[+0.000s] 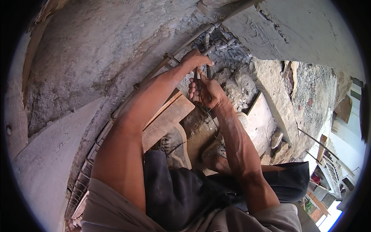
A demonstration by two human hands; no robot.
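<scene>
Both arms reach forward to a bundle of steel reinforcing bars [210, 47] at a broken concrete joint. My left hand [195, 60] is closed beside the bars, thumb and fingers bent. What it grips is hidden behind its fingers. Just below it, my right hand [210, 92] is turned palm up with its fingers curled. A thin dark metal tool [196, 75] rises from those fingers toward my left hand; its kind is not clear. Thin wire [211, 116] hangs under my right hand.
A long bar cage [92, 149] runs along the wall on the left. Wooden boards [170, 120] lie by my boots [176, 145]. Broken concrete rubble [235, 87] and a slab [262, 120] are at the right. A concrete beam [297, 29] hangs overhead at upper right.
</scene>
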